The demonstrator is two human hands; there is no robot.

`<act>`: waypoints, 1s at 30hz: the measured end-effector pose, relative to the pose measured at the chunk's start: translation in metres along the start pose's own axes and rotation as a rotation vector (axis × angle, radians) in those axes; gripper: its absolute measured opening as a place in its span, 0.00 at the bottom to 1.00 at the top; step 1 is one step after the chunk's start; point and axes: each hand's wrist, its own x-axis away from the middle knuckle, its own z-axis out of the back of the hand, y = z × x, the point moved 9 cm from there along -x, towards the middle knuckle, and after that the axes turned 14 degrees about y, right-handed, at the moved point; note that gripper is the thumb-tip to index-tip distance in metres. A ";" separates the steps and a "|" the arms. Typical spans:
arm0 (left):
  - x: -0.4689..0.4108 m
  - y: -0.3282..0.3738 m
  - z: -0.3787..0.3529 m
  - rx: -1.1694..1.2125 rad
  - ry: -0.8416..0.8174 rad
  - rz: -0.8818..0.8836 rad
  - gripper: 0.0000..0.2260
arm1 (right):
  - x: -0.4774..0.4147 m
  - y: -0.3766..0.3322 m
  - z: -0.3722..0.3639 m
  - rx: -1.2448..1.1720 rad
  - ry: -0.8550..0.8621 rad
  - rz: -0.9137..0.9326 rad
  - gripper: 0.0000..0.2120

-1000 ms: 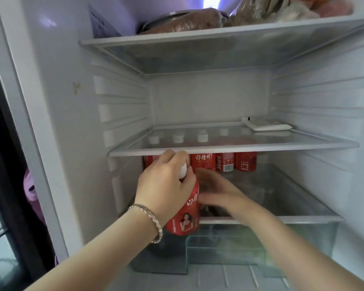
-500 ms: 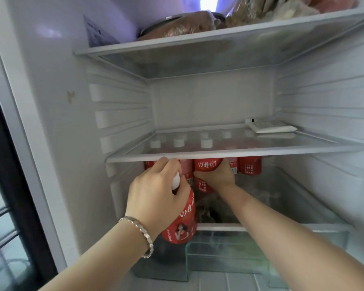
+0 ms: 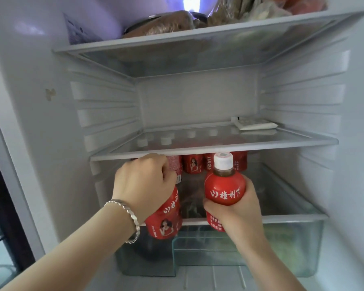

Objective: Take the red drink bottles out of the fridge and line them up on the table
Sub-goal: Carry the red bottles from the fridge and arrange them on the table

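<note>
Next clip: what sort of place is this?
The inside of an open household fridge, probably in a home. Signs: glass shelves, a clear drawer at the bottom, wrapped food on the top shelf, and red drink bottles under the middle shelf.

One view only: head cam, wide-angle, close up to the open fridge (image 3: 193,97), facing straight in. Eye level sits between upper shelf (image 3: 198,32) and middle shelf (image 3: 187,151) (edges bow, lens distortion).
</note>
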 end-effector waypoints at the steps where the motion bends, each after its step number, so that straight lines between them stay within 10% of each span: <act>1: -0.001 0.002 0.001 0.031 0.000 -0.008 0.13 | 0.001 -0.001 0.001 0.016 0.010 0.023 0.39; 7: 0.001 0.025 -0.001 0.293 -0.048 -0.187 0.44 | 0.015 -0.026 0.011 0.210 0.031 0.271 0.40; 18: -0.003 0.056 0.006 0.359 0.010 -0.501 0.31 | 0.024 -0.081 0.011 0.569 0.144 0.857 0.43; 24: -0.002 0.060 0.005 0.383 -0.048 -0.510 0.19 | 0.021 -0.068 0.004 0.563 -0.039 0.739 0.42; 28: -0.010 0.054 0.002 0.271 -0.059 -0.495 0.21 | -0.001 -0.050 0.008 -0.166 -0.534 0.057 0.32; 30: -0.012 0.055 0.001 0.175 -0.080 -0.483 0.26 | -0.046 -0.023 0.026 -0.420 -0.247 -0.241 0.15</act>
